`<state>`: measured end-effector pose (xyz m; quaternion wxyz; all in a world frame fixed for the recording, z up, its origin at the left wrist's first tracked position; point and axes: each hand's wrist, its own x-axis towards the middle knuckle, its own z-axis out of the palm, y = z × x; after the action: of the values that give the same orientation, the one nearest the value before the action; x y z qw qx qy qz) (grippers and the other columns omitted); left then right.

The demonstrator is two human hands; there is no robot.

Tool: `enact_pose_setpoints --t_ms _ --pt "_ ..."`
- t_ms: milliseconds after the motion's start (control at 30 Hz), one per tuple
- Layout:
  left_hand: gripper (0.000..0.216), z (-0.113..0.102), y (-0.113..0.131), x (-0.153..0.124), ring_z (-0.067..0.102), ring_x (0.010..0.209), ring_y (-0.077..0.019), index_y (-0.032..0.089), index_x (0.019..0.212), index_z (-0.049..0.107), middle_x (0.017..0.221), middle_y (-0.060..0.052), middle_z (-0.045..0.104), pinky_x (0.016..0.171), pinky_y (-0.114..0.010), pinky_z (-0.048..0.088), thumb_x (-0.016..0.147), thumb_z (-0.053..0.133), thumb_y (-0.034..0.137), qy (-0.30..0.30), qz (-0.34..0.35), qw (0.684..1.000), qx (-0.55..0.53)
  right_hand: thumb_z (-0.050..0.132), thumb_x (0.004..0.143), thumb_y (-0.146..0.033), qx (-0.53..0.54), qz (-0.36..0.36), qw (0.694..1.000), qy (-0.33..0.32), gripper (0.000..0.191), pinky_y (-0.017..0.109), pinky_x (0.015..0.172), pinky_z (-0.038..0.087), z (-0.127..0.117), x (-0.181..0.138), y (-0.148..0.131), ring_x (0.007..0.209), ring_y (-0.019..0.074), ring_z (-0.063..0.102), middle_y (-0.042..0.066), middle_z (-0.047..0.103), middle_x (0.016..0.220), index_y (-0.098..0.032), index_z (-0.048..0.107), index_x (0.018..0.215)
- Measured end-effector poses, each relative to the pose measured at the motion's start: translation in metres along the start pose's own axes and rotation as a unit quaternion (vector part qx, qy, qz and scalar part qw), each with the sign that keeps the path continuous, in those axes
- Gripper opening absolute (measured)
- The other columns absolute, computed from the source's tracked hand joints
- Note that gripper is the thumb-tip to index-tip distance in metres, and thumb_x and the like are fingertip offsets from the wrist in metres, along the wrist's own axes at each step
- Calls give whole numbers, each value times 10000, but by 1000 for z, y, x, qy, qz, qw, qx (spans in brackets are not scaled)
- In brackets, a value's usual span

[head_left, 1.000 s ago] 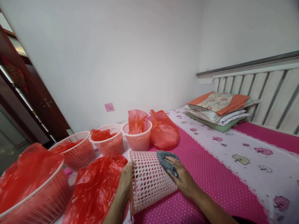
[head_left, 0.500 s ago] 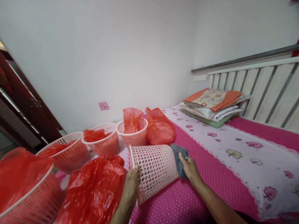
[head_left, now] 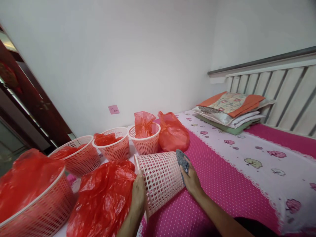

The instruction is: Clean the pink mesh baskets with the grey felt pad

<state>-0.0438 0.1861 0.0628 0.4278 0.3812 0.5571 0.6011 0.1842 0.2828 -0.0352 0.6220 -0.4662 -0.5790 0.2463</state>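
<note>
A pale pink plastic basket point(head_left: 161, 179) with a perforated wall lies tipped on its side in front of me. Its rim faces left and its base faces right. My left hand point(head_left: 139, 187) grips the rim. With my right hand point(head_left: 191, 179) I press a grey cloth point(head_left: 182, 162) against the base; the fingers are partly hidden behind it. Just left of my left forearm lies a crumpled red plastic bag point(head_left: 106, 194). Another pink basket point(head_left: 145, 143) stands upright behind the tipped one, holding a red bag point(head_left: 143, 124).
More pink baskets with red bags stand at left: a near one point(head_left: 37, 210), an oval one point(head_left: 81, 161) and a round one point(head_left: 117, 149). A full red bag point(head_left: 174, 135) rests by the wall. Folded cushions point(head_left: 229, 108) lie on the patterned bedspread point(head_left: 217, 171) near the white headboard point(head_left: 278, 95).
My right hand and the grey cloth have shifted across the basket's base, and the cloth now looks more bunched. The left hand stays on the rim. The view has turned slightly left.
</note>
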Motion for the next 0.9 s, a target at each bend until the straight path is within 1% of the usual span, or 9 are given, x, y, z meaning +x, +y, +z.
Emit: enact_pose_setpoints --t_ms 133,233,333,467,533,600,700,800,900 --pt "760 4 -2 -6 752 1148 -415 167 1032 786 1085 -192 843 1044 -530 580 799 642 876 15 21 999 22 537 1042 -505 -51 -64 997 -5 563 658 1306 316 7 -9 1 1534 336 497 156 602 1597 -223 614 1524" --pt "795 7 -3 -9 757 1104 -409 161 1025 783 1107 -193 841 1043 -531 573 772 644 902 16 17 999 27 525 1069 -419 -81 -110 990 -43 541 691 1296 322 13 -18 -6 1559 345 471 144 548 1653 -239 560 1578" --pt "768 10 -4 -10 755 1141 -397 158 1118 782 1170 -190 839 1085 -521 558 808 664 850 2 3 1000 2 525 1078 -345 -93 -147 982 -77 545 675 1305 326 18 -29 -20 1587 337 436 124 519 1681 -269 514 1617" --pt "769 13 -6 -10 768 1151 -394 160 1196 768 1165 -188 847 1099 -537 560 850 635 834 -22 -15 999 -27 542 1068 -302 -91 -178 972 -124 606 645 1317 327 21 -42 -45 1608 328 404 101 471 1718 -302 442 1666" --pt "773 13 -7 -10 768 1160 -402 164 1176 766 1151 -186 852 1095 -550 567 831 650 847 -27 -19 999 -33 542 1067 -297 -87 -189 966 -154 636 641 1324 320 19 -48 -58 1621 326 379 98 441 1737 -302 403 1687" --pt "754 13 -8 -10 752 1203 -410 169 1124 774 1169 -191 849 1098 -548 571 815 669 849 -36 -8 999 -33 554 1059 -296 -86 -193 959 -187 660 635 1333 309 17 -53 -69 1638 326 343 95 407 1757 -299 383 1697" --pt "679 11 -11 -7 714 1288 -395 187 1102 796 1241 -181 834 1141 -528 548 866 646 806 -56 16 998 -27 546 1023 -219 -86 -205 945 -239 720 629 1345 289 14 -59 -83 1661 314 291 81 360 1782 -299 347 1711" --pt "605 9 -14 -4 692 1326 -372 197 1117 821 1294 -164 819 1202 -511 501 898 646 734 -41 39 998 -2 502 961 -119 -92 -231 929 -276 802 623 1358 257 13 -65 -91 1673 293 259 71 328 1797 -290 312 1722" --pt "597 9 -15 -3 681 1345 -362 197 1109 832 1309 -149 816 1251 -502 456 866 685 722 -14 45 999 4 502 950 -125 -95 -260 914 -297 819 608 1364 250 14 -70 -97 1678 287 241 76 311 1803 -269 290 1728"
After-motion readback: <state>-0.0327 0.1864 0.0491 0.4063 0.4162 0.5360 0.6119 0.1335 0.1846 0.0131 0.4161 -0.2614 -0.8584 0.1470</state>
